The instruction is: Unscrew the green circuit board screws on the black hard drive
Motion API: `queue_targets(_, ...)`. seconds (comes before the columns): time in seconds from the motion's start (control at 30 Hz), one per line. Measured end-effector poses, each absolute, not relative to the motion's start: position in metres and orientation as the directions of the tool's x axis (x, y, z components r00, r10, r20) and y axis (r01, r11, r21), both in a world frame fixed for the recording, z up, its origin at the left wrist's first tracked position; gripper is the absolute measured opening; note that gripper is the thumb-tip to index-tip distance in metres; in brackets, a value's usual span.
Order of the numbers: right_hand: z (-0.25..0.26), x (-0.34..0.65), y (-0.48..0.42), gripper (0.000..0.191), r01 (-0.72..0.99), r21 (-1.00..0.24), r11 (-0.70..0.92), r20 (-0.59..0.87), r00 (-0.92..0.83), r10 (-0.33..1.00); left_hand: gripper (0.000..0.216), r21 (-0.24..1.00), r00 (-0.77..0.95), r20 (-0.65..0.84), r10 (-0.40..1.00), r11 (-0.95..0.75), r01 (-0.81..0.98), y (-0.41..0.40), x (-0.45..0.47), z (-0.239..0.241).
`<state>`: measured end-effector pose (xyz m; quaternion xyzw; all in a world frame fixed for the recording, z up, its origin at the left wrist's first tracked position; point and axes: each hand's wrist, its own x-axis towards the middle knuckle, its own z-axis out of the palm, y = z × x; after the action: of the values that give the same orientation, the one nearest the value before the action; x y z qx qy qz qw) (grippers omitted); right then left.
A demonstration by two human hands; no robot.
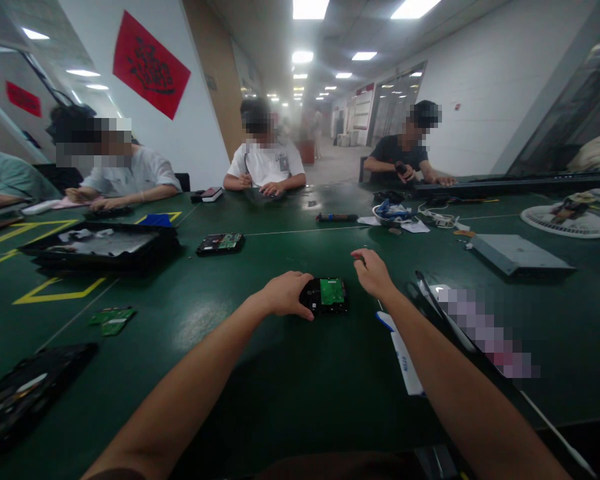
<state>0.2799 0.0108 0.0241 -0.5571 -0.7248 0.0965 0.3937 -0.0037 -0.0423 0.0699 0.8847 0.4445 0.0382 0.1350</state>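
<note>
A hard disk drive (333, 295) with a green circuit board on top lies on the green table before me. My left hand (289, 293) grips its left end, thumb on the near side and fingers at the far side. Just right of the drive, my right hand (373, 272) hovers with its fingers curled together in a pinch. Whatever is between those fingertips, if anything, is too small to name. Under my right forearm lies a white and blue strip (404, 357), partly covered.
A second hard disk drive (221, 243) lies further back, left of centre. Black trays (145, 245) and loose green circuit boards (114, 320) are on the left. On the right are a grey metal box (517, 253) and a white fan grille (587, 227). Several people sit across the table.
</note>
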Motion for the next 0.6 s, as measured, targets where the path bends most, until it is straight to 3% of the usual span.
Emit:
queue_targets(0.13, 0.035, 0.281, 0.007, 0.037, 0.711, -0.536, 0.455, 0.715, 0.096, 0.693, 0.095, 0.211, 0.473, -0.015, 0.881, -0.460, 0.863, -0.049, 0.009, 0.065)
queue_targets(0.27, 0.044, 0.273, -0.003, 0.037, 0.707, -0.438, 0.556, 0.830, 0.080, 0.552, 0.097, 0.158, 0.391, -0.019, 0.920, -0.383, 0.910, -0.060, 0.022, 0.065)
queue_targets(0.47, 0.043, 0.265, -0.006, 0.038, 0.707, -0.384, 0.593, 0.829, -0.019, 0.559, 0.085, 0.187, 0.471, -0.184, 0.862, -0.440, 0.878, -0.072, 0.017, 0.085)
queue_targets(0.6, 0.040, 0.267, -0.005, 0.043, 0.746, -0.392, 0.538, 0.797, -0.016, 0.603, 0.081, 0.184, 0.489, -0.191, 0.851, -0.458, 0.870, -0.074, 0.016, 0.089)
